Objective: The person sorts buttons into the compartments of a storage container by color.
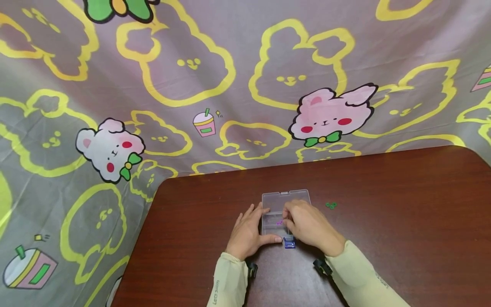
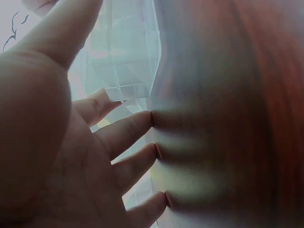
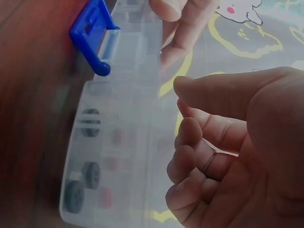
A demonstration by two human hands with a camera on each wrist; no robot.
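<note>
A clear plastic compartment box (image 1: 274, 230) stands on the table with its lid raised at the back and a blue latch (image 1: 289, 243) at the front. My left hand (image 1: 247, 234) braces its left side, thumb along the front edge, index finger at the back corner; the other fingertips touch the table. Over the right part of the box is my right hand (image 1: 310, 224), fingers curled, thumb and index fingertips close together with nothing visible between them. Small purple pieces (image 1: 279, 222) lie inside, left of its fingertips. Dark discs (image 3: 92, 175) show through the box wall in the right wrist view.
Several small green rings (image 1: 331, 205) lie on the brown table (image 1: 383, 213) to the right of the box. A patterned cloth (image 1: 245, 85) hangs behind the table's back edge and down its left side.
</note>
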